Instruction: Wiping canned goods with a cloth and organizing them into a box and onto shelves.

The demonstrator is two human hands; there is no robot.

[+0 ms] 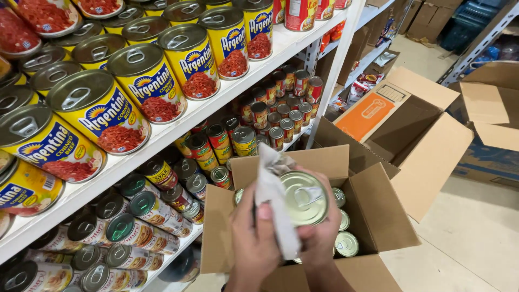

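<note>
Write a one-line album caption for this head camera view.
Two hands hold a silver-topped can and a pale cloth above an open cardboard box of cans, beside shelves of yellow tins.

can (pixel 304 198) body hidden by hand (pixel 320 233) (cloth (pixel 272 189) too)

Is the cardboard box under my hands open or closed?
Open. The cardboard box has its flaps folded outward, and can tops show inside beneath the hands.

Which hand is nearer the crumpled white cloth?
Left. The left hand grips the crumpled white cloth against the silver-topped can; the right hand holds that can from below, beside the cloth.
</note>
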